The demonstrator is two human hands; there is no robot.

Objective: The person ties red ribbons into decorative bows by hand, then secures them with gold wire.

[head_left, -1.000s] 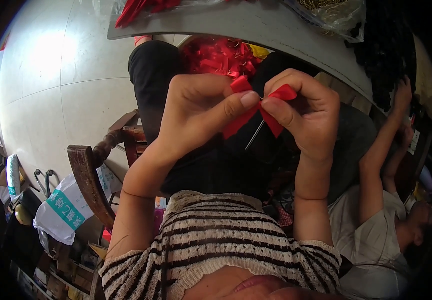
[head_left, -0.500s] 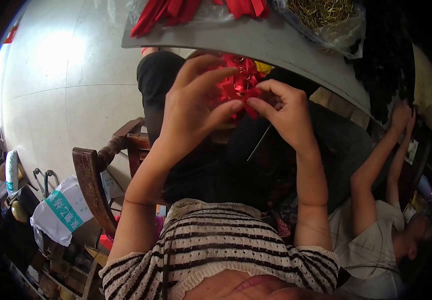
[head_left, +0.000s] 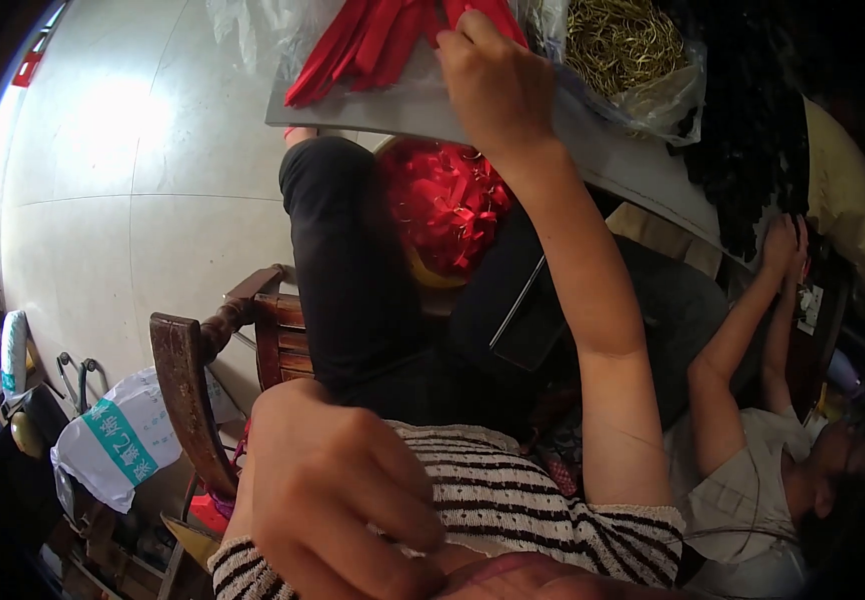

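Because the red ribbon strips (head_left: 373, 50) are lying at upper centre, seemingly for easy reach, the right hand (head_left: 501, 90) is hanging over their ends, forearm slanting, fingers bent; whether it is grasping any, I cannot tell. Between 2 dark-trousered legs (head_left: 343, 230), a basin (head_left: 433, 276) is holding red pieces (head_left: 450, 205), probably to keep them close. At lower centre, the left hand (head_left: 338, 490) is hanging curled, any contents hidden.

Far: red strips (head_left: 383, 45), smooth cloth by look; to their right I see gold strands (head_left: 625, 45), metallic, glossy, in a crinkled clear plastic bag (head_left: 668, 120). Left: chair (head_left: 179, 355), worn dark wood; floor (head_left: 78, 240), smooth glossy tile. Near: striped top (head_left: 518, 495), matt knit.
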